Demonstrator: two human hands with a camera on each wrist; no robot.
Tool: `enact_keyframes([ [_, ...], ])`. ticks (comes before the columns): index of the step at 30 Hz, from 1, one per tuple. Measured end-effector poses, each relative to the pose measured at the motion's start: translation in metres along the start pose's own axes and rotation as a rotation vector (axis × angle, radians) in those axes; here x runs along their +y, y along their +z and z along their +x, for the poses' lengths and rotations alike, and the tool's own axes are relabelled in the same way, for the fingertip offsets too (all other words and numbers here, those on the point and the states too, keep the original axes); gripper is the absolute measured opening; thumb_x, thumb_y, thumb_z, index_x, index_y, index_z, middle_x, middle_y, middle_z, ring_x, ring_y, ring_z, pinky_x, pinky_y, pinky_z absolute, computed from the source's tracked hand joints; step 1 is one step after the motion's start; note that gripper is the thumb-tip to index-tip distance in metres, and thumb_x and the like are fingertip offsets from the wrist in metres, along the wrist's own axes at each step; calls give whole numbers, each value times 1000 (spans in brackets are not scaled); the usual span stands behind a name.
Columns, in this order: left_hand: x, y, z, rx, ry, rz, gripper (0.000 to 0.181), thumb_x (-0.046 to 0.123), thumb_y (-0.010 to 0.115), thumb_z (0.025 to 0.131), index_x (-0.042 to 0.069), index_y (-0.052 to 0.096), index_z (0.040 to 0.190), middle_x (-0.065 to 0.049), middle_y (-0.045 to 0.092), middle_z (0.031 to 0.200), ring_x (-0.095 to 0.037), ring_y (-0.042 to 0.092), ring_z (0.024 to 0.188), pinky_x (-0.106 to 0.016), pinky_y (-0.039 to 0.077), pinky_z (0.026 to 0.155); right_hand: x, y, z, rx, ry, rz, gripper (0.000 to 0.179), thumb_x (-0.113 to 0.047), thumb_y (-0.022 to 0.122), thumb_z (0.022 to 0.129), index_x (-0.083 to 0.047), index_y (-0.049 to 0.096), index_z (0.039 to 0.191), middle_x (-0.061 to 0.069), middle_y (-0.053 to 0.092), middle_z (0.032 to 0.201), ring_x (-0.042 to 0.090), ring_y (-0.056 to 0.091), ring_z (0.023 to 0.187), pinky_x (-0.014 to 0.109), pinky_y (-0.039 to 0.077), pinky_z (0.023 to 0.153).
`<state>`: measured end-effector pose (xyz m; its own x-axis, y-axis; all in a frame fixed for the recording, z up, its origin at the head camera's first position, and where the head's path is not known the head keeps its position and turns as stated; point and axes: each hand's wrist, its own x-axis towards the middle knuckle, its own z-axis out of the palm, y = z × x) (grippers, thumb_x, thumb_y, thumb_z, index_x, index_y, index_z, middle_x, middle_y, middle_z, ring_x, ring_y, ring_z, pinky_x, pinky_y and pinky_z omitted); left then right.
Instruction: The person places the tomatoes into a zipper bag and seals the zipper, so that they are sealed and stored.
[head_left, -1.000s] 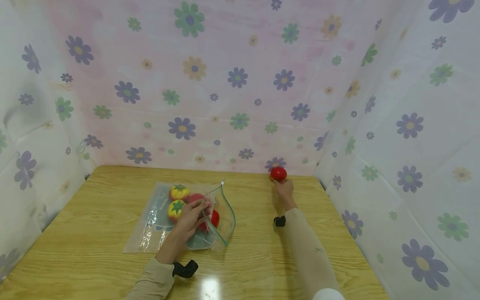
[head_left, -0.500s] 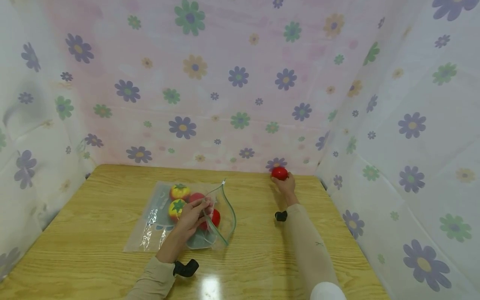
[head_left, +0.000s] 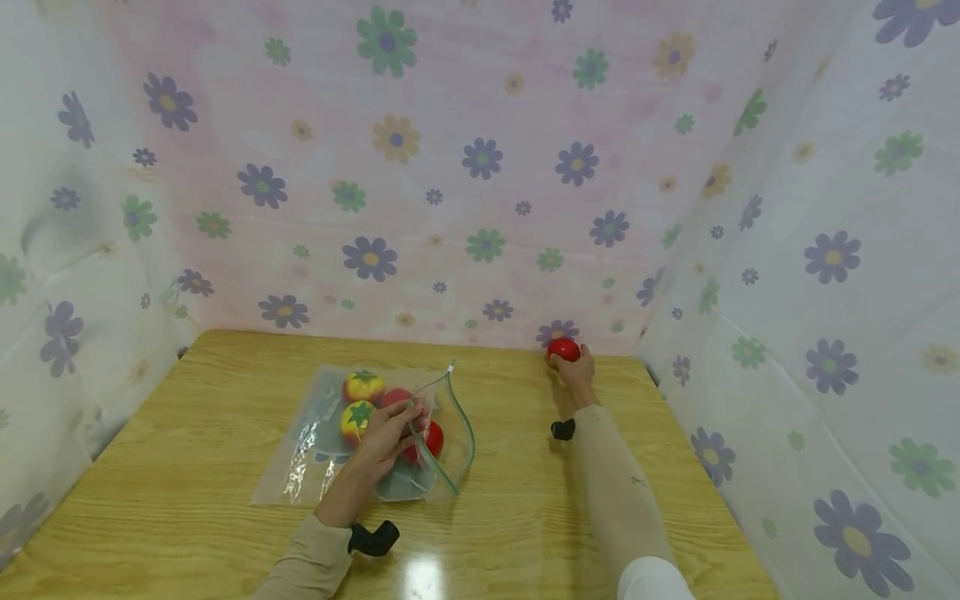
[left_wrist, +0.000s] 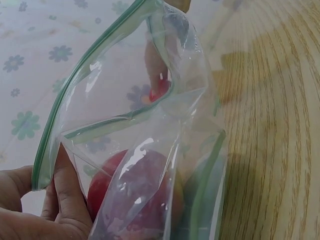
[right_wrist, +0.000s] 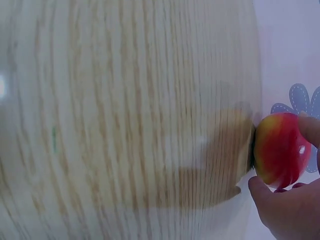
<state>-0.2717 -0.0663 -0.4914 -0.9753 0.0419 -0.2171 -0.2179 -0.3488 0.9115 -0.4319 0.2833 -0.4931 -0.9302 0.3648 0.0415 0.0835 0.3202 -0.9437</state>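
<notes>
My left hand (head_left: 390,429) pinches the rim of a clear zipper bag (head_left: 285,467) with a green seal. The bag lies on the table, and its mouth (left_wrist: 110,120) gapes toward the right. Inside are several toy tomatoes; two yellow ones with green star-shaped tops (head_left: 358,421) show on the left, while a red one (left_wrist: 132,190) sits just behind the mouth. At the table's back right, my right hand (head_left: 577,371) grips another toy tomato (right_wrist: 281,149), thumb and fingers on opposite sides. It is red blending to yellow, and its dark green top faces down at the wood.
The wood-grain table (head_left: 510,500) reaches back to a flower-printed cloth (head_left: 480,208), which also hangs along both sides. A black wrist mount (head_left: 373,539) sticks out from the left sleeve and another (head_left: 562,429) from the right.
My right hand's fingers have come further round the right side of the tomato at the back, which stays nearly in place. The left hand keeps its hold on the bag's rim.
</notes>
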Motion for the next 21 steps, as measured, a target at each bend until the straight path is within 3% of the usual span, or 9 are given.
enact_keyframes([
  [21, 0, 1, 1, -13, 16, -19, 28, 10, 63, 102, -7, 64, 124, 4, 73, 84, -4, 66, 71, -17, 55, 61, 8, -7, 2, -43, 2, 30, 73, -5, 65, 98, 6, 24, 158, 29, 26, 161, 42, 28, 150, 49, 28, 122],
])
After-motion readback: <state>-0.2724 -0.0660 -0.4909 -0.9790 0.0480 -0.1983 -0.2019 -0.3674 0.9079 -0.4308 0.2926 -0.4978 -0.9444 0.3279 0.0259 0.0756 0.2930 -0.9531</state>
